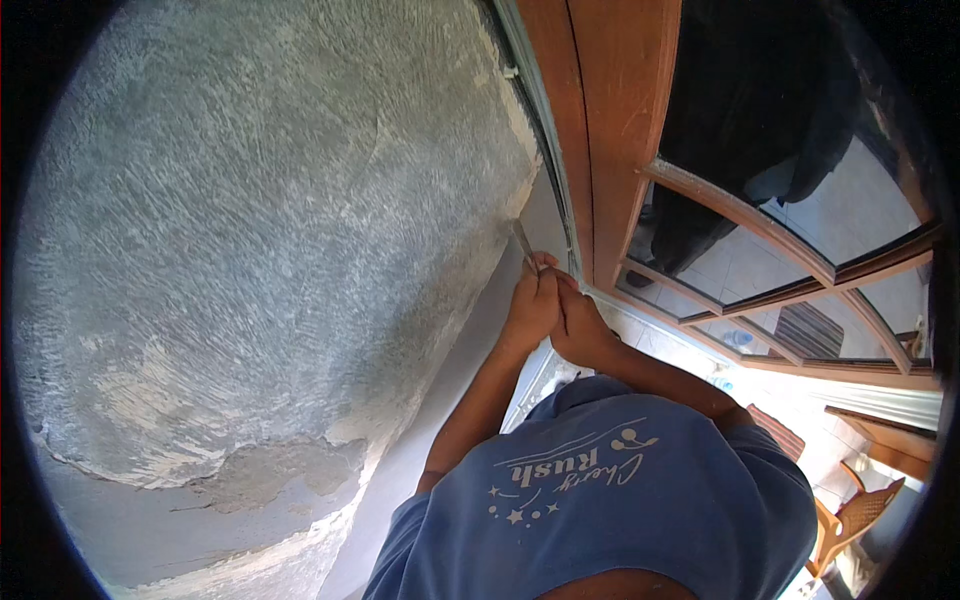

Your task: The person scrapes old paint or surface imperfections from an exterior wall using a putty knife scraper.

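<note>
My left hand (533, 308) is closed around a slim tool with a narrow metal blade (522, 240), perhaps a scraper or a chisel. The blade points up and leftward, its tip at the edge of the rough plastered wall (300, 220), beside a wooden frame (600, 120). Pressed against the left hand is my right hand (583, 322), its fingers curled. Whether the right hand also grips the tool's handle is hidden between the two hands. Both arms are stretched out in front of my blue shirt (640, 480).
A wooden door with glass panes (740, 215) stands close on the right. Broken plaster (280, 475) marks the wall's lower left. A greenish strip (545, 130) runs along the frame. At the lower right are a brown chair (850, 525) and a striped mat (778, 432).
</note>
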`<action>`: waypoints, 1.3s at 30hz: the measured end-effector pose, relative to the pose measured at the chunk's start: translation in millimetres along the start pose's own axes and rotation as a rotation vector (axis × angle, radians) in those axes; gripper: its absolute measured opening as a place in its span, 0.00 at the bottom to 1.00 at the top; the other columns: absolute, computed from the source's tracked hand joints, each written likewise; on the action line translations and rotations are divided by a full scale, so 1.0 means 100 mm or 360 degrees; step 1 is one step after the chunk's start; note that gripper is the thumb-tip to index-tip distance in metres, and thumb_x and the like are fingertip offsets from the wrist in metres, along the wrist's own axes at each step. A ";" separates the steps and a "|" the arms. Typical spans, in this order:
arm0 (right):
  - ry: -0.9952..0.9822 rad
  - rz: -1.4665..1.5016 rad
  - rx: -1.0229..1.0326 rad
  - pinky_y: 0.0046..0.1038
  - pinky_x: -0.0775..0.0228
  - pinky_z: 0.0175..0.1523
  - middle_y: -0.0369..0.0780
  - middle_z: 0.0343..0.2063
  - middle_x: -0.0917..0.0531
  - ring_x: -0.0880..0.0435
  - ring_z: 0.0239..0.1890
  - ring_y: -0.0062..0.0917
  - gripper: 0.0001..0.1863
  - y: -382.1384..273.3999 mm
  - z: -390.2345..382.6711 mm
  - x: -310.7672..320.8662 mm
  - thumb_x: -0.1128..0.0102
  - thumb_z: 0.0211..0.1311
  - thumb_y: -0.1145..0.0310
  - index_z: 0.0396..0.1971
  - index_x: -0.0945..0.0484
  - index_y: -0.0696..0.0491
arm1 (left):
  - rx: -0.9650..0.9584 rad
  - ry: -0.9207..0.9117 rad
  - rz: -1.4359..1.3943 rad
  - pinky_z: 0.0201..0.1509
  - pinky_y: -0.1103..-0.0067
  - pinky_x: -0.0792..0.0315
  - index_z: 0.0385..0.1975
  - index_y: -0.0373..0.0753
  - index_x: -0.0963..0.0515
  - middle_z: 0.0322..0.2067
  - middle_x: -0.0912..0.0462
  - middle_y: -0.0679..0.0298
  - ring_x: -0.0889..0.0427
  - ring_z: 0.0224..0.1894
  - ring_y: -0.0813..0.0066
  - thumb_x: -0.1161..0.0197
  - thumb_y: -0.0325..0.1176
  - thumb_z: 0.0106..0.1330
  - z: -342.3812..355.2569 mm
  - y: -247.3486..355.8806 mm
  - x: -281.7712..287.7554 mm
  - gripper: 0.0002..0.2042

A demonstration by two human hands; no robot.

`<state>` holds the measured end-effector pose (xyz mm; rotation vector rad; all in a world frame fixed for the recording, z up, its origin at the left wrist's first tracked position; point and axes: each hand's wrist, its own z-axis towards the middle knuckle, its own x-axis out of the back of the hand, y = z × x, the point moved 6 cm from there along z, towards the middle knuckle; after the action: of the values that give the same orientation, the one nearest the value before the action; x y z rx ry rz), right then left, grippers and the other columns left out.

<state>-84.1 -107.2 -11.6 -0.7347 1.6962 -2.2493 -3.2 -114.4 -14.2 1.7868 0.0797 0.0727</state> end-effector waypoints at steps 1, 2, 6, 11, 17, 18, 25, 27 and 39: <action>-0.0003 -0.0009 -0.0045 0.41 0.33 0.39 0.59 0.31 0.27 0.26 0.35 0.51 0.17 -0.03 -0.02 0.02 0.58 0.52 0.75 0.43 0.39 0.66 | 0.0001 0.0009 -0.0004 0.38 0.79 0.33 0.39 0.35 0.39 0.27 0.26 0.57 0.27 0.32 0.72 0.64 0.30 0.63 -0.02 -0.02 -0.01 0.09; 0.0010 -0.0025 -0.0099 0.42 0.33 0.37 0.59 0.28 0.26 0.26 0.33 0.52 0.16 -0.06 -0.07 0.04 0.58 0.52 0.74 0.41 0.38 0.66 | 0.0004 -0.0001 -0.0009 0.38 0.79 0.33 0.39 0.36 0.39 0.27 0.26 0.57 0.27 0.32 0.71 0.63 0.30 0.62 -0.07 -0.03 -0.04 0.09; -0.0021 -0.0129 -0.0006 0.43 0.33 0.37 0.59 0.28 0.27 0.26 0.32 0.51 0.16 -0.03 -0.12 0.00 0.58 0.53 0.74 0.41 0.38 0.66 | -0.0013 0.0070 -0.0137 0.38 0.80 0.33 0.39 0.35 0.39 0.27 0.26 0.57 0.27 0.32 0.72 0.63 0.30 0.62 -0.15 -0.08 -0.04 0.09; 0.0095 0.0081 -0.0015 0.43 0.33 0.36 0.59 0.27 0.27 0.25 0.31 0.52 0.17 0.07 0.14 0.14 0.60 0.54 0.74 0.42 0.39 0.66 | 0.0011 -0.0025 0.0194 0.37 0.80 0.33 0.41 0.35 0.40 0.28 0.25 0.57 0.26 0.31 0.72 0.62 0.31 0.62 0.20 0.14 -0.09 0.11; 0.0059 -0.0129 0.0034 0.43 0.32 0.34 0.58 0.22 0.26 0.25 0.29 0.51 0.16 0.01 -0.04 0.14 0.59 0.53 0.74 0.41 0.38 0.66 | 0.0090 0.0070 -0.0112 0.35 0.81 0.33 0.41 0.33 0.41 0.28 0.25 0.57 0.26 0.30 0.73 0.62 0.31 0.63 -0.08 -0.09 -0.11 0.11; 0.0002 -0.0161 -0.0031 0.43 0.32 0.33 0.57 0.21 0.26 0.25 0.29 0.51 0.16 0.06 -0.05 0.11 0.59 0.53 0.74 0.41 0.38 0.65 | 0.0098 0.0062 -0.0112 0.35 0.81 0.33 0.41 0.33 0.41 0.28 0.25 0.57 0.26 0.30 0.73 0.62 0.31 0.63 -0.03 -0.07 -0.11 0.11; 0.0085 -0.0017 0.0011 0.43 0.32 0.34 0.56 0.22 0.26 0.26 0.28 0.51 0.15 0.05 0.01 0.20 0.59 0.53 0.73 0.39 0.38 0.66 | -0.0020 0.0044 0.0020 0.34 0.84 0.33 0.42 0.33 0.40 0.27 0.25 0.58 0.26 0.29 0.76 0.62 0.30 0.63 0.01 0.08 -0.17 0.10; 0.0066 -0.0245 0.0065 0.43 0.33 0.34 0.57 0.24 0.26 0.26 0.30 0.51 0.13 0.02 -0.02 0.16 0.59 0.53 0.73 0.38 0.37 0.66 | 0.0032 0.0050 -0.0004 0.32 0.84 0.33 0.41 0.33 0.40 0.27 0.25 0.58 0.26 0.27 0.77 0.62 0.30 0.63 0.05 0.03 -0.15 0.10; -0.0083 -0.0153 -0.0031 0.44 0.33 0.35 0.58 0.24 0.26 0.26 0.29 0.52 0.15 0.07 0.05 0.22 0.59 0.53 0.74 0.40 0.39 0.66 | 0.0013 0.0055 -0.0041 0.35 0.83 0.33 0.43 0.33 0.40 0.28 0.25 0.58 0.27 0.30 0.75 0.62 0.30 0.62 0.09 0.03 -0.19 0.12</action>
<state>-101.2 -123.4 -11.6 -0.8894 1.6954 -2.2582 -20.9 -125.1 -13.5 1.7926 0.1279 0.0849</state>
